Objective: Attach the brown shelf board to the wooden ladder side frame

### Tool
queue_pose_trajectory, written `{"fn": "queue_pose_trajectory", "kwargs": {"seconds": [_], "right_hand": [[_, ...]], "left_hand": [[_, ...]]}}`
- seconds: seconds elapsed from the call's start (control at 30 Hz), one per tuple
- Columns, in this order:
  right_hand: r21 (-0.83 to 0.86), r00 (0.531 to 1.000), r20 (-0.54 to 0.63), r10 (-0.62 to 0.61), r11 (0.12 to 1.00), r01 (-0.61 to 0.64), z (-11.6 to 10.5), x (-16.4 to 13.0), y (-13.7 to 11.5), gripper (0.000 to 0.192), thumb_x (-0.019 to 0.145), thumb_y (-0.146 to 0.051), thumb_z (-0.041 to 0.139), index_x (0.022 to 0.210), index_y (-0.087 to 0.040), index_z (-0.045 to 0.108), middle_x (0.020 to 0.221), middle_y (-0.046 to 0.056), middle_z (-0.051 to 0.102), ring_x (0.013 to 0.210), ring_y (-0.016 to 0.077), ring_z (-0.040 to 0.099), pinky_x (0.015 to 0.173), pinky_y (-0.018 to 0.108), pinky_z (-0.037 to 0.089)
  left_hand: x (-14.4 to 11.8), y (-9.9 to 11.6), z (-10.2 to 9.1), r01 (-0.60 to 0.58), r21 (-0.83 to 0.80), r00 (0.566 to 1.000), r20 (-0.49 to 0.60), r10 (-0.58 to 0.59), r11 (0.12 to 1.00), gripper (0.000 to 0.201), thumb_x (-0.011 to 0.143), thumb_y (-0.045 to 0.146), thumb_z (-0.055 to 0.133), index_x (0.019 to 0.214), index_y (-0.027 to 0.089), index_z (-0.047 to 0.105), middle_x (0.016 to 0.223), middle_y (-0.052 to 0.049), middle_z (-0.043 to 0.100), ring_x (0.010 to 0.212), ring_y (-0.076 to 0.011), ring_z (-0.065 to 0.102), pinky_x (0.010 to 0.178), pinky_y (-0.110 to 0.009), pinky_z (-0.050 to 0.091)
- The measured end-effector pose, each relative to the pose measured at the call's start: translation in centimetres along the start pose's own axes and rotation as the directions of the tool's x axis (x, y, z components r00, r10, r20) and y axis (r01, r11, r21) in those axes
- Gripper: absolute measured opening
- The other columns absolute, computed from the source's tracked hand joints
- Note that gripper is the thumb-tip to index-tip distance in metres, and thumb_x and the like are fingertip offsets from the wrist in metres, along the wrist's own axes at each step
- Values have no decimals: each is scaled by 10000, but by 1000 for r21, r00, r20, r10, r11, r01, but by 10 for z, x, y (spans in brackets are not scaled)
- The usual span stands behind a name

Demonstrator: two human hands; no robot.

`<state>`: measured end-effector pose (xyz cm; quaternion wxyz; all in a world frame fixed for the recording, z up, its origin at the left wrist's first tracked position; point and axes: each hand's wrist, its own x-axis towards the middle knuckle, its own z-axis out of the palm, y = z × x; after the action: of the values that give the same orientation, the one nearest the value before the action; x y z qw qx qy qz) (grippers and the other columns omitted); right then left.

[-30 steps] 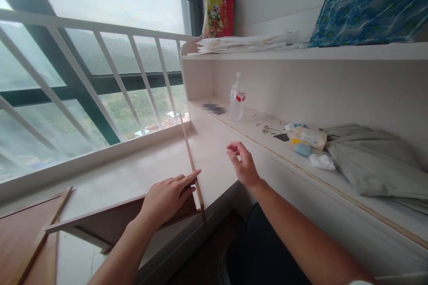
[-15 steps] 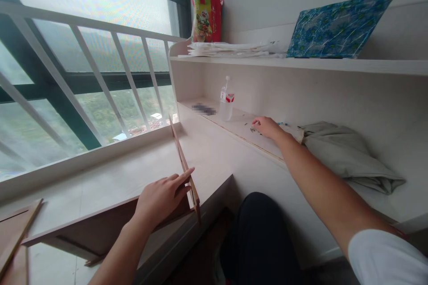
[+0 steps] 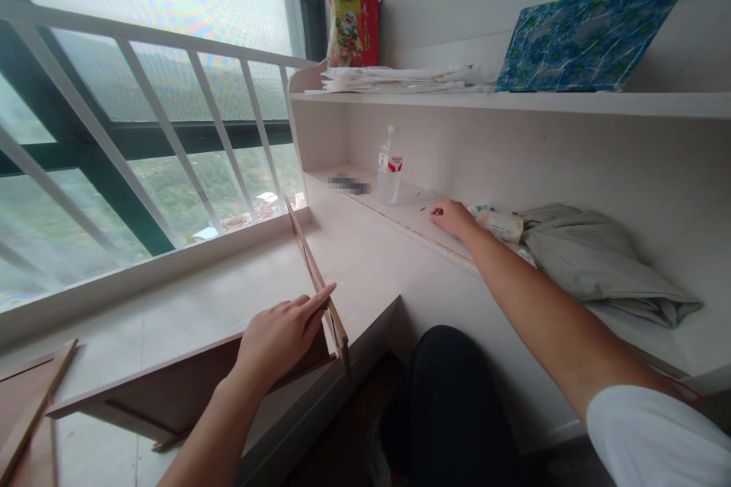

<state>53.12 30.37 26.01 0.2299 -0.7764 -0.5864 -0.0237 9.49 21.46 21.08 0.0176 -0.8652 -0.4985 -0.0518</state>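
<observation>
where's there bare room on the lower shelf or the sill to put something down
Bare sill runs between the window rail and the upright panel steadied by the left hand. The lower shelf is bare between the bottle and the right hand. Past that hand it is crowded: a packet, then grey cloth.

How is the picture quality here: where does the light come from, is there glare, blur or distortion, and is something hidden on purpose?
Head view: daylight enters through the window, whose top is washed out with a faint rainbow moiré. The railing bends, a wide-angle distortion. A small patch on the lower shelf is pixelated. The left hand and right hand look sharp, with soft shadows.
</observation>
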Motion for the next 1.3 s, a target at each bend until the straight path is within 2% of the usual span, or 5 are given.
{"fn": "queue_pose_trajectory", "kwargs": {"seconds": [0.2,0.4,0.5,0.7,1.3], "right_hand": [[-20,1000,4,-24,1000,24,1,-1,0,171,842,-260,679,941,-197,804,995,79,768,884,174,674,851,264,514],[-36,999,5,-40,999,40,1,-1,0,170,842,-209,658,930,-185,801,975,84,772,922,184,686,887,268,523],[-44,999,12,-43,998,44,0,-2,-2,173,847,-191,648,925,-174,801,972,88,773,934,184,689,896,262,523],[-69,999,26,-47,996,48,-1,-3,-3,185,854,-183,631,915,-172,805,957,92,774,928,197,689,883,273,526],[-162,997,-1,-76,984,75,9,0,3,200,794,-155,632,859,-176,820,874,88,774,848,211,688,796,271,505]], "left_hand": [[0,-1,2,-18,13,1000,-22,18,1000,515,1059,472,281,1570,535,284,1150,16,751,979,-229,725,659,-286,438],[1,-1,1,-46,-10,998,-50,46,999,500,1058,477,262,1548,522,351,1425,87,650,1140,-223,692,729,-324,520],[1,-1,0,-55,-20,996,-65,54,998,491,1055,492,256,1520,507,415,1490,116,594,1212,-219,660,772,-332,544],[1,1,-2,-54,-34,997,-63,52,998,493,1046,525,265,1486,470,481,1481,111,604,1234,-222,648,835,-356,565],[1,3,-7,-42,-109,998,-47,38,993,454,1032,529,325,1408,452,568,1432,73,646,1194,-217,644,855,-334,553]]}}
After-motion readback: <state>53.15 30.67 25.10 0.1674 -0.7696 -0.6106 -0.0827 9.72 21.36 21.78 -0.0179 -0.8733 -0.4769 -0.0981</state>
